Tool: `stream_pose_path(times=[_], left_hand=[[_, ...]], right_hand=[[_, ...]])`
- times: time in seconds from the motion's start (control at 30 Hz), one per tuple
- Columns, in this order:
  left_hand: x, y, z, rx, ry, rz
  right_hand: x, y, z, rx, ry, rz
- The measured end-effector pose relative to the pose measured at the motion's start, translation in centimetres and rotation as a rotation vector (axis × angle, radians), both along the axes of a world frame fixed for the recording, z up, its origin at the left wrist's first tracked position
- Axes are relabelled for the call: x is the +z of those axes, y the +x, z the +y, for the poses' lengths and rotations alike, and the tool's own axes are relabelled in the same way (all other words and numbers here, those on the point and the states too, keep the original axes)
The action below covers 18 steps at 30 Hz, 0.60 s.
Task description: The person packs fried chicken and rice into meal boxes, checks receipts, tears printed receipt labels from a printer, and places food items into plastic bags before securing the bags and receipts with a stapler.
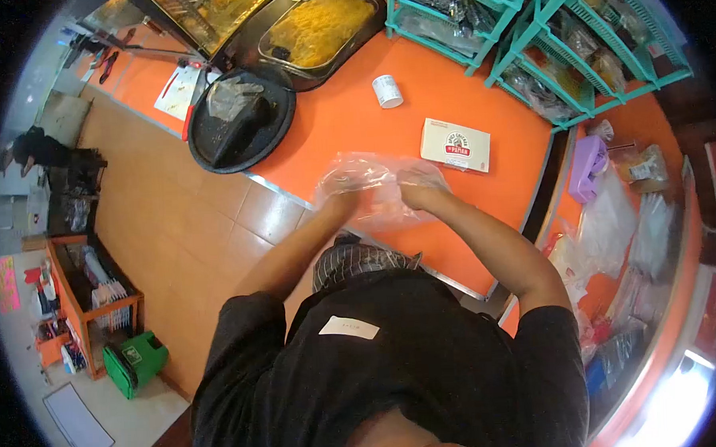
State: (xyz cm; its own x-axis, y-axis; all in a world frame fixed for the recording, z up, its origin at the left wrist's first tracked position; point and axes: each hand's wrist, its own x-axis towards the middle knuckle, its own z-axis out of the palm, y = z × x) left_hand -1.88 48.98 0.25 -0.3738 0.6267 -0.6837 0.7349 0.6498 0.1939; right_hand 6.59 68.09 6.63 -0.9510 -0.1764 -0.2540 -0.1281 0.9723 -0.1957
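Note:
A clear, thin plastic bag (383, 210) is spread between my two hands above the orange counter. My left hand (343, 196) grips its left side, with the fingers partly covered by the film. On the other side my right hand (417, 192) is closed on the plastic, its fingertips partly hidden. Just beyond my right hand lies a white printed food box (455, 146), closed and flat on the counter. A white paper cup (387, 92) stands farther back.
A black round tray (242, 141) holding a crumpled plastic bag overhangs the counter's left edge. Behind it sits a metal pan of yellow food (318, 33). Teal racks (519, 65) stand at the back right. A purple dispenser (587, 169) and plastic bags (609, 220) lie right.

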Motion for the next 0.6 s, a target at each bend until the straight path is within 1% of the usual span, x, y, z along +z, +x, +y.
stream_pose_path(times=[0.03, 0.1, 0.2, 0.3, 0.33, 0.37, 0.43, 0.5, 0.6], left_hand=[[-0.1, -1.0, -1.1, -0.057, -0.006, -0.028], [1.6, -2.0, -3.9, -0.171, -0.007, -0.091], [5.1, -1.4, -7.4, -0.327, 0.004, -0.193], [9.2, 0.1, -7.5, -0.452, 0.016, -0.267], [11.2, 0.4, -6.7, -0.486, 0.019, -0.285], [14.2, 0.7, -5.3, -0.5, 0.013, -0.286], [18.8, 1.4, -4.0, -0.53, -0.003, -0.292], [23.4, 2.2, -5.0, -0.255, 0.12, -0.361], [24.3, 3.4, -8.4, -0.035, 0.986, 0.05]], right_hand=[[-0.2, -0.6, 1.5, 0.037, 0.076, -0.214], [4.0, -2.6, 2.8, 0.126, 0.215, -0.647], [5.2, -2.5, 3.7, 0.173, 0.096, -0.81], [6.4, -1.5, 4.4, 0.255, -0.165, -0.582], [7.3, -1.5, 3.7, 0.254, -0.186, -0.619], [8.3, -1.4, 2.2, 0.251, -0.21, -0.656], [8.7, 0.1, 0.2, 0.219, -0.253, -0.681], [7.9, 2.5, -1.3, 0.166, -0.29, -0.657], [9.3, 3.7, -2.8, 0.155, -0.175, -0.675]])
